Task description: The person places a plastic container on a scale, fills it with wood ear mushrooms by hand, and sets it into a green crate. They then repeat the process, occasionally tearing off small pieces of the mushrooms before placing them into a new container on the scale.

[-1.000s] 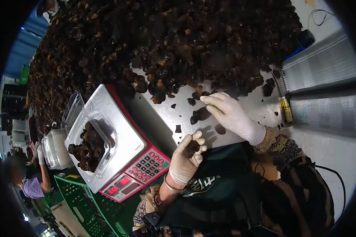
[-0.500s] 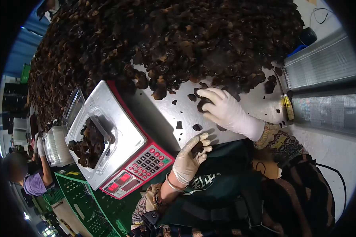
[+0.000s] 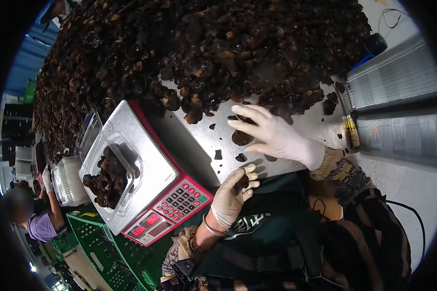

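My left hand (image 3: 229,198), in a white glove, curls its fingers around a dark piece of wood ear mushroom (image 3: 242,182) beside the scale. To the right, my gloved right hand (image 3: 284,139) is spread over the metal table (image 3: 194,138). Under its fingertips lies a round piece of wood ear (image 3: 241,138), and my fingers partly hide others there. A digital scale (image 3: 143,160) with a red body stands left of my hands. On its steel pan sits a clear plastic box (image 3: 131,180) with a clump of wood ears (image 3: 109,179) in it.
A big heap of wood ears (image 3: 194,48) covers the far side of the table. Stacked clear trays (image 3: 398,72) stand at the right, more clear boxes (image 3: 70,179) at the left. Green crates (image 3: 94,242) sit below the scale. A co-worker (image 3: 46,225) stands far left.
My right hand has shifted slightly left and its fingers have spread from a curled pose over the wood ears. My left hand stays nearly still, holding its piece.
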`<state>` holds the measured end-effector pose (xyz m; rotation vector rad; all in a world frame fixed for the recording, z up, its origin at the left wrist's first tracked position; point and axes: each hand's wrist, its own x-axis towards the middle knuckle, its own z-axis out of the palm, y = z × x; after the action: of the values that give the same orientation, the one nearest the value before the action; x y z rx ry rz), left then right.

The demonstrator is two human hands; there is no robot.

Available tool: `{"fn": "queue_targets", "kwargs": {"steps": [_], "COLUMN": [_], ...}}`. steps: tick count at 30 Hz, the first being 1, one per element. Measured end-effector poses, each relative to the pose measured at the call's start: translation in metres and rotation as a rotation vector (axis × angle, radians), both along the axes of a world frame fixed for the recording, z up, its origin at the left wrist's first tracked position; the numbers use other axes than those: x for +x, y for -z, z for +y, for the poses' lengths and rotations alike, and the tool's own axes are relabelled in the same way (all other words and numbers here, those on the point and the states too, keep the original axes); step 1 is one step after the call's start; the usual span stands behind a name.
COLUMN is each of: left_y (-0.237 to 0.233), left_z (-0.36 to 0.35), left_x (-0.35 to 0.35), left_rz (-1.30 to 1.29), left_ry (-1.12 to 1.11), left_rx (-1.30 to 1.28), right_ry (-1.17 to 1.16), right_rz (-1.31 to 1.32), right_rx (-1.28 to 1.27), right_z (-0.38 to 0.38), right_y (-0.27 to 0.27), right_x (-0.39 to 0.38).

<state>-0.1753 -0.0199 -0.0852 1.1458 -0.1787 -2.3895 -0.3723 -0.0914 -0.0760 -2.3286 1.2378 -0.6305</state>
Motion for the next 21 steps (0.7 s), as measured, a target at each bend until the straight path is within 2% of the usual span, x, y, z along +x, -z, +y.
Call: {"fn": "queue_targets", "kwargs": {"steps": [2,5,6,9,10,13,14,18,19,21], "left_y": [0.000,0.000,0.001,0.007,0.012,-0.005,0.003,0.014,0.012,0.008], "left_z": [0.001,0.001,0.001,0.001,0.000,-0.002,-0.001,0.005,0.005,0.006], "left_x": [-0.002,0.000,0.001,0.003,0.003,-0.004,-0.004,-0.001,0.000,0.001], "left_rz": [-0.006,0.003,0.009,0.062,0.152,0.245,0.291,0.253,0.237,0.203], "left_ry": [0.008,0.017,0.016,-0.043,-0.056,-0.130,-0.147,-0.144,-0.131,-0.105], "left_rx": [0.005,-0.020,-0.030,0.005,-0.007,0.121,0.132,0.150,0.147,0.145], "right_ry": [-0.008,-0.006,0.069,0.157,0.200,-0.041,-0.038,0.544,0.620,0.614], "right_rz": [0.155,0.255,0.096,-0.152,-0.312,-0.530,-0.496,-0.087,0.084,0.264], "right_rx": [-0.058,-0.085,-0.042,0.131,0.165,0.290,0.414,0.040,-0.076,-0.153], "right_z": [-0.001,-0.001,0.001,0.002,0.005,0.028,0.030,-0.010,-0.019,-0.034], "right_y": [0.006,0.027,0.017,0.011,0.006,-0.009,-0.016,-0.009,-0.002,0.012], "right_x": [0.013,0.018,0.019,0.005,0.004,0.009,0.011,0.003,0.003,0.006]}}
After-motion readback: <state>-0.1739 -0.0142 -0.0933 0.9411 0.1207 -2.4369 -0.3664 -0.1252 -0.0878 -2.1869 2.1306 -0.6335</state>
